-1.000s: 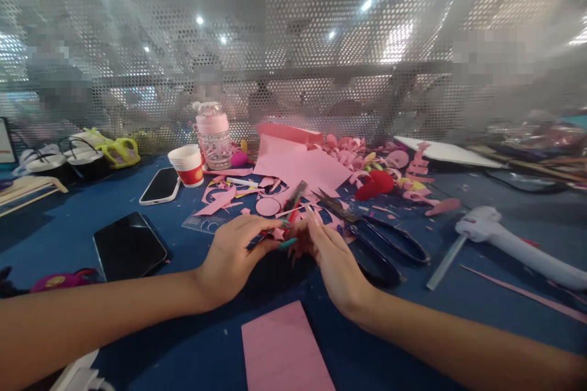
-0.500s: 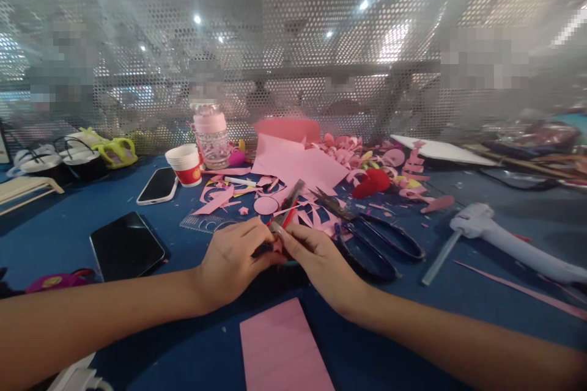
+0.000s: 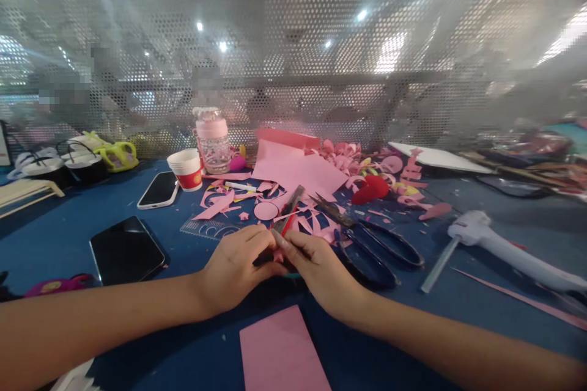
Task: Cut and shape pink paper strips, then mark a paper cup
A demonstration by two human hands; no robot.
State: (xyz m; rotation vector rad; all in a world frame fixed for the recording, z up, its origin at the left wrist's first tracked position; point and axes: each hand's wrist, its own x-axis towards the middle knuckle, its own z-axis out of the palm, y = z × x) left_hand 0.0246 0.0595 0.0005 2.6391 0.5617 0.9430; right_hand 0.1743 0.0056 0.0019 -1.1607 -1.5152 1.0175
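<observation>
My left hand [image 3: 241, 269] and my right hand [image 3: 328, 272] meet over the middle of the table, fingertips touching. Between them shows a small pink piece [image 3: 277, 255], mostly covered by the fingers; both hands are closed around it. Just beyond the fingertips lies a dark-bladed tool with a red edge [image 3: 288, 212], partly hidden, so I cannot tell its kind. Scissors with dark blue handles [image 3: 367, 238] rest beside my right hand, blades pointing away. Nearer to me is a pink rectangular sheet [image 3: 282, 351]. A clear stencil ruler [image 3: 206, 227] lies past my left hand.
Pink sheets [image 3: 298, 168] and scraps pile up at the back. A glue gun [image 3: 499, 244] lies at right. Two phones [image 3: 126, 250], stacked paper cups [image 3: 186, 170] and a bottle [image 3: 213, 140] stand or lie at left. A perforated metal screen [image 3: 293, 61] closes off the back.
Both hands stay together around the small pink piece, with only slight finger shifts. The whole view has tilted a little, so objects appear slightly lower.
</observation>
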